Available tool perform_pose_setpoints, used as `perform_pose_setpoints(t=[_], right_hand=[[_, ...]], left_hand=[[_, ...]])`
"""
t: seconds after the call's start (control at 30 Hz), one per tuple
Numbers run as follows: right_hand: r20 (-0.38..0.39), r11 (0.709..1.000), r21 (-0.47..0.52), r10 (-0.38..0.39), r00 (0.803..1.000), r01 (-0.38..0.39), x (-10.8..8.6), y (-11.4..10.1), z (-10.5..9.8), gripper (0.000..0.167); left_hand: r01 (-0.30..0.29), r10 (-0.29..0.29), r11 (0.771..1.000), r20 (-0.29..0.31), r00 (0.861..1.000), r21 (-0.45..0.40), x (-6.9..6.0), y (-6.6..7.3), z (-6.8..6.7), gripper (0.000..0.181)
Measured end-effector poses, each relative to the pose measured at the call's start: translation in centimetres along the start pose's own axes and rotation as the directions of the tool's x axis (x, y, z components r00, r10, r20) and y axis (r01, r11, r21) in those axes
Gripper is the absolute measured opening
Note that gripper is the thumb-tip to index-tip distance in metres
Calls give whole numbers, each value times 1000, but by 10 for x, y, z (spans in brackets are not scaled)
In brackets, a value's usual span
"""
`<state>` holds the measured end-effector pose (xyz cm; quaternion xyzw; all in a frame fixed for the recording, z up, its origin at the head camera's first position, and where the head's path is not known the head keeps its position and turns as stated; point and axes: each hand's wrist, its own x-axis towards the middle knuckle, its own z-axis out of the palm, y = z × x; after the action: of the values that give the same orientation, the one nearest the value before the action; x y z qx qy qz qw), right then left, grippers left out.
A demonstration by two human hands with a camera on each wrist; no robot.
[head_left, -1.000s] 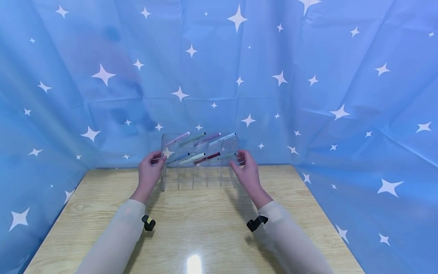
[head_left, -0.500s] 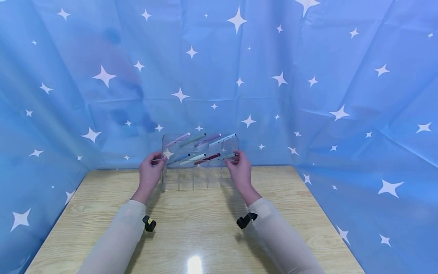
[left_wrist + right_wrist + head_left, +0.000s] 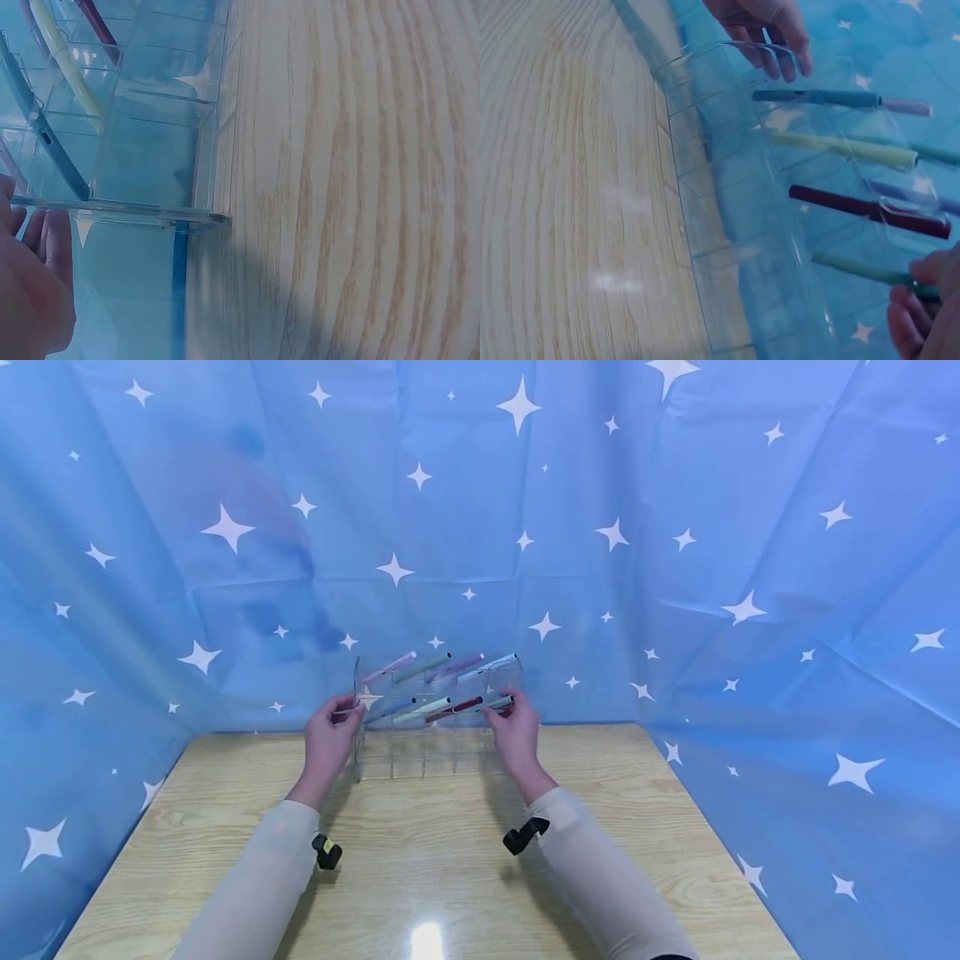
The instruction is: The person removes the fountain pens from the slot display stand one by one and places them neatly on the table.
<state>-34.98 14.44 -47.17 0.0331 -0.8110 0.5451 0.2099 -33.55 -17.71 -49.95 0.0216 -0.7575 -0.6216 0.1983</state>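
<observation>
A clear acrylic pen rack (image 3: 150, 212) with stepped compartments stands at the back of the table, holding several slanted pens in two rows. At its left side panel, my left hand (image 3: 328, 739) grips the edge with thumb in front and fingers outside. My right hand (image 3: 517, 737) pinches the upper end of a green pen (image 3: 855, 268) at the right end of the lower row, its lower end still within the rack. Beside it lie a dark red pen (image 3: 870, 213), a pale yellow pen (image 3: 847, 147) and a blue pen (image 3: 817, 97).
Pink, green, purple and light blue pens fill the upper row, the light blue pen (image 3: 489, 666) at its right. A wood-grain table (image 3: 420, 860) lies in front. Behind hangs a blue star-patterned curtain (image 3: 480, 510). Lower rack compartments show no pens.
My right hand has moved left from the rack's right side panel to the green pen and now pinches its end. The left hand has stayed at the left panel.
</observation>
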Motion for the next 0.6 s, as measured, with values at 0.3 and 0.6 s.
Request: perform_pose_setpoints(t=[0.3,0.6], right_hand=[[19,999,17,28,999,-28,1,-2,7,42],[22,997,65,31,999,-33,-1,-1,16,47]], left_hand=[[-1,1,1000,4,1000,-7,0,-1,-1,41],[-8,8,1000,-4,1000,8,0,-2,0,40]])
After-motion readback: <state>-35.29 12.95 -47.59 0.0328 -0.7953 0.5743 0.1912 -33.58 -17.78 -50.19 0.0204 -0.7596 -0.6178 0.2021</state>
